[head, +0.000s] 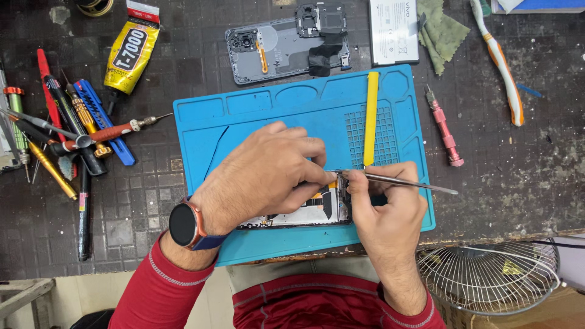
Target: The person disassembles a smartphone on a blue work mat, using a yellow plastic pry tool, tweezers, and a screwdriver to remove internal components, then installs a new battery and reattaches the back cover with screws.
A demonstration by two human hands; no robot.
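Right hand (385,207) pinches metal tweezers (396,181), tips at the opened phone (311,210); left hand (265,176) clamps it to the blue mat (244,116). Light pressure and steady tips seem wise

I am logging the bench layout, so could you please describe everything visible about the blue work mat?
The blue work mat looks like soft rubber, lying flat and slightly skewed on the dark bench. Shallow moulded trays line its far edge, and a grid of small cells sits on its right side. A yellow strip rests across that grid. An opened phone lies on its near part, under the left hand and right hand.
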